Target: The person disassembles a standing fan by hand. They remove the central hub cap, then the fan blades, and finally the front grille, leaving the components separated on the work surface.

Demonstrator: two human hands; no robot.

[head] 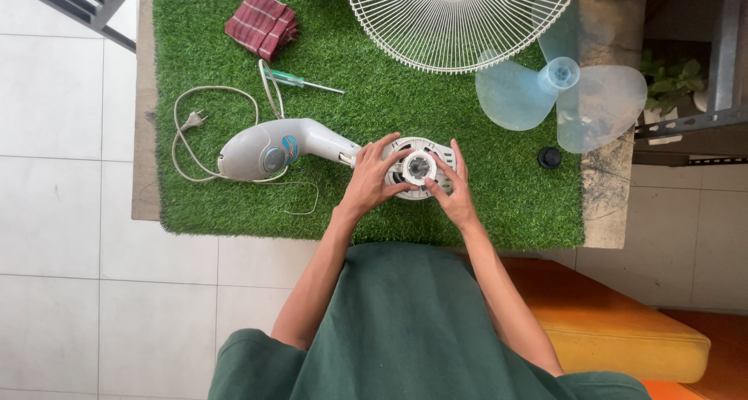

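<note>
A grey-white fan body lies on its side on a green artificial-grass mat (pixel 499 190). Its base (pixel 261 152) points left and its round white motor housing (pixel 418 166) faces up. My left hand (pixel 372 178) grips the housing's left edge, fingers over the top. My right hand (pixel 452 183) holds the right edge, fingertips near the round centre hub. A pale blue three-blade fan propeller (pixel 565 96) rests at the mat's right. The white wire fan guard (pixel 460 18) lies at the top.
A green-handled screwdriver (pixel 300 79) and a folded red striped cloth (pixel 262 23) lie at upper left. The fan's cord and plug (pixel 195 121) loop at left. A small black cap (pixel 549 158) sits at right. An orange cushion (pixel 615 314) is beside me; white floor tiles lie at left.
</note>
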